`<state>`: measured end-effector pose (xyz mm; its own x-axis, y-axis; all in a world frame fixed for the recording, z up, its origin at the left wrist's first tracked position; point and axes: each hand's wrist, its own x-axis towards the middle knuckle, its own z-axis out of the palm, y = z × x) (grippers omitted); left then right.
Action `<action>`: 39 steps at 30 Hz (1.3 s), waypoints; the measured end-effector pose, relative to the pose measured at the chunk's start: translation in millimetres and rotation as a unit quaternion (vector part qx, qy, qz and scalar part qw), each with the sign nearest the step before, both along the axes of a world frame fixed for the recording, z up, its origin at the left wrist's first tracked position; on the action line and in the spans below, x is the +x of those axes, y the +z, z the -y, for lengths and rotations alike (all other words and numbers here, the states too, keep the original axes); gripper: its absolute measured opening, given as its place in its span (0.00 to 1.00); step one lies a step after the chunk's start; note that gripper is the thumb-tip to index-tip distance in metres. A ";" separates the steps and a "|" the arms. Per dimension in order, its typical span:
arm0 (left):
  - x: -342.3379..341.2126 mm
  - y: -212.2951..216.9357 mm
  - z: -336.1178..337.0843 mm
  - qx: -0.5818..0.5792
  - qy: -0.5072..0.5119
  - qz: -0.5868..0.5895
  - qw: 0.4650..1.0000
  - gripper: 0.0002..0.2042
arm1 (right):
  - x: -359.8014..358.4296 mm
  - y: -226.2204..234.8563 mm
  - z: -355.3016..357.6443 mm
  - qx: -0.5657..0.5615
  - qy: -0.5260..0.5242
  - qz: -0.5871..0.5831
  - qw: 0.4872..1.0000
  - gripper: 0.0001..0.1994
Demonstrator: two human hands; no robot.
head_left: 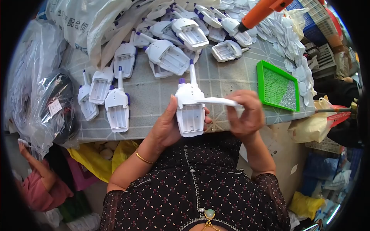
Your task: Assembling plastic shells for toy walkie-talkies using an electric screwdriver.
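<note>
My left hand (166,125) is closed round a white toy walkie-talkie (190,90), held upright at the table's near edge. Its open battery compartment faces up, and a purple-tipped antenna points away from me. Pinched in my right hand (247,115), slightly blurred, is a curved white battery cover (219,101). The cover's left end reaches over the upper edge of the compartment. To the left lie several similar walkie-talkies (117,109), their compartments uncovered. A larger pile of them (169,57) spreads across the far side.
A green tray (260,86) of small metal screws sits at the right. An orange electric screwdriver (262,14) hangs over the far right. Beyond the tray lies a heap of white covers (279,36). Clear plastic bags (34,77) crowd the left edge; another person's arm (40,165) shows below them.
</note>
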<state>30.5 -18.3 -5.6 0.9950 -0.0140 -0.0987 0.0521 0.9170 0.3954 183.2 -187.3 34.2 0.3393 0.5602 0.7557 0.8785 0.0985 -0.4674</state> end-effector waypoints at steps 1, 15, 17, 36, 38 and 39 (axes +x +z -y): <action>0.2 2.7 -0.4 -0.003 0.002 -0.007 1.000 0.37 | -6.3 -0.2 -7.7 -0.031 0.017 0.030 0.999 0.18; -1.9 -2.3 -4.6 -0.031 0.052 -0.029 0.998 0.34 | -23.9 10.4 -16.1 -0.227 0.030 0.134 0.964 0.33; -0.7 -2.3 -3.2 -0.042 0.048 -0.029 0.998 0.34 | -22.9 4.7 -16.7 -0.169 0.042 0.094 0.980 0.34; -0.2 1.0 -10.2 -0.123 0.017 -0.043 0.991 0.37 | 3.4 59.9 -56.6 -0.304 0.227 -0.014 0.925 0.22; 0.2 0.2 -9.5 -0.106 0.016 -0.016 0.994 0.38 | 7.6 58.1 -53.3 -0.309 0.214 0.029 0.926 0.24; 0.2 -2.0 -10.7 -0.107 0.016 -0.015 0.994 0.38 | 8.6 53.0 -50.1 -0.290 0.209 0.022 0.934 0.24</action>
<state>30.7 -7.6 -7.5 0.9919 -0.0072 -0.1268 0.0314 0.9813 0.1899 191.8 -137.2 87.2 -0.0246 0.9560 0.2922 0.8402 0.1782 -0.5122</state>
